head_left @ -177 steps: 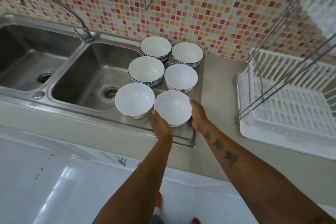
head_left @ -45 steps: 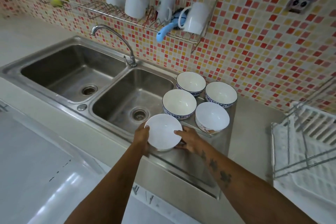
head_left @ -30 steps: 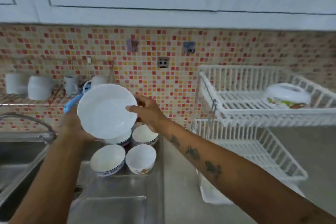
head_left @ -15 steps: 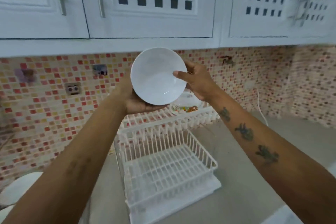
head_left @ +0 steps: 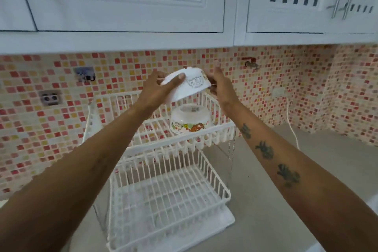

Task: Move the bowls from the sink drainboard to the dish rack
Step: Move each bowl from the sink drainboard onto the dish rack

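- So far, one white ceramic bowl with cartoon animals round its rim (head_left: 190,119) sits upside down on the upper tier of the white wire two-tier dish rack (head_left: 163,170), so at least one transfer looks finished.
- Both hands are up over that tier with a second white bowl with a printed base stamp (head_left: 187,86), tipped nearly mouth-down, directly above the racked one and not touching it.
- My left hand (head_left: 161,90) has its fingers (head_left: 178,80) clamped on the near rim; my right hand (head_left: 222,86) presses the far side.
- I judge this bowl as midway: carried, turned, not yet set down.
- The lower tier holds nothing.
- The sink drainboard is out of view, so I cannot tell how many bowls remain.
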`<state>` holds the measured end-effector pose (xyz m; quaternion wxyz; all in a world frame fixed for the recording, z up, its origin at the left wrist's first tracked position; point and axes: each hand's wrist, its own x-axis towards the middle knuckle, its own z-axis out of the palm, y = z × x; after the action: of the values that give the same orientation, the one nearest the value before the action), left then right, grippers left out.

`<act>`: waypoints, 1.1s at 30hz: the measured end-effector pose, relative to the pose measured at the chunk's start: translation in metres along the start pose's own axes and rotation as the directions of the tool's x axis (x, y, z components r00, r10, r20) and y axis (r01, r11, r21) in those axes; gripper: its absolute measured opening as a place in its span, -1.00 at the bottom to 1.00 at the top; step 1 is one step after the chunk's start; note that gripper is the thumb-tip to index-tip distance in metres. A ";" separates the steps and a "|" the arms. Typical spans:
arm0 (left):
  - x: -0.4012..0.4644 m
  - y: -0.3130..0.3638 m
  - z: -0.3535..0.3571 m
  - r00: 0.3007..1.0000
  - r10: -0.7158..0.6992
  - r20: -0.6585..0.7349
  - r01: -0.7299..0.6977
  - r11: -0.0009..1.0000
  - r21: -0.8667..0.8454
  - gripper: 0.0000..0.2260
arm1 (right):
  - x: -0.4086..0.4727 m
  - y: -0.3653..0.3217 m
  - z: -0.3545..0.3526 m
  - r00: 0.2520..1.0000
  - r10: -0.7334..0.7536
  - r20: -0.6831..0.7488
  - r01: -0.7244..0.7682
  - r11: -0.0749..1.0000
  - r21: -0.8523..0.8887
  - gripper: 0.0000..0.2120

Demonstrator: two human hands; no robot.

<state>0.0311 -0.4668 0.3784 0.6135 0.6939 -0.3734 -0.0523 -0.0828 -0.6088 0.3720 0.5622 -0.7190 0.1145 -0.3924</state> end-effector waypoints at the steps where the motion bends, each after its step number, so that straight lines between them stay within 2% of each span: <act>1: 0.005 -0.007 0.005 0.999 0.042 0.001 -0.042 0.998 0.044 -0.53 | 0.005 0.007 0.001 1.000 0.015 -0.008 -0.015 0.999 -0.040 -0.39; 5: 0.018 -0.032 0.023 0.995 0.104 -0.007 -0.101 0.980 0.172 -0.49 | 0.019 0.032 0.005 0.994 0.109 -0.032 -0.113 0.984 -0.140 -0.44; 9: 0.025 -0.051 0.029 0.993 0.108 0.044 -0.117 0.939 0.323 -0.24 | 0.025 0.050 0.004 0.989 0.133 -0.064 -0.140 0.984 -0.111 -0.77; 20: 0.018 -0.058 0.036 0.989 0.065 0.129 -0.122 0.856 0.503 -0.20 | 0.038 0.067 0.005 0.984 0.169 -0.059 -0.177 0.962 -0.207 -0.69; 33: 0.015 -0.066 0.039 0.980 -0.047 0.192 -0.068 0.831 0.553 -0.23 | 0.039 0.076 0.009 0.960 0.278 0.022 -0.257 0.911 -0.322 -0.64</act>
<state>0.0515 -0.5092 0.3163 0.3450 0.8316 -0.4351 -0.0066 -0.0297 -0.6520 0.3205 0.4919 -0.7899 0.2541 -0.2638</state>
